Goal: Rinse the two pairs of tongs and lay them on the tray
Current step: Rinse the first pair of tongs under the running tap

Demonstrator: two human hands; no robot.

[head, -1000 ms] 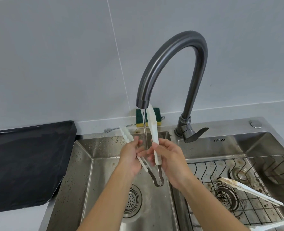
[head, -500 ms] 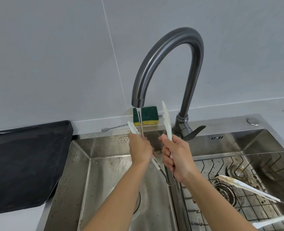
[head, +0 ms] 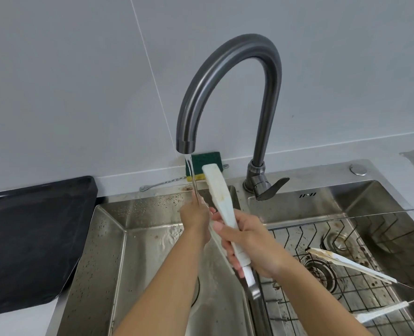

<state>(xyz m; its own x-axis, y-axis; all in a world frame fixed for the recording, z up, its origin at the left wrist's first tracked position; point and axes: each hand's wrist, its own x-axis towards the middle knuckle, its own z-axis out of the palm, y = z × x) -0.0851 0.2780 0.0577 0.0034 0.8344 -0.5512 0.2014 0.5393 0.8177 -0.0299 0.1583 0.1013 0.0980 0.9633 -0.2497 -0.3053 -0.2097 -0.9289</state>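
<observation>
My right hand point(head: 252, 246) grips a pair of white tongs point(head: 221, 197) by its upper arm, tip pointing up beside the running water under the grey tap point(head: 227, 76). My left hand point(head: 195, 217) closes around the tongs' other arm, whose tip is hidden behind the hand, right under the stream. A second pair of white tongs point(head: 346, 265), stained brown, lies open on the wire rack point(head: 361, 246) in the right sink basin. The black tray point(head: 28, 238) sits on the counter at the left.
The left sink basin point(head: 108, 251) holds water spray and brown specks. A green and yellow sponge point(head: 206, 161) stands behind the tap spout. A thin metal spoon point(head: 162, 184) lies on the sink's back ledge. The tap lever point(head: 271, 187) points right.
The tongs' two arms have come closer together and the upper arm has turned its broad face toward me. My left hand has moved up under the stream.
</observation>
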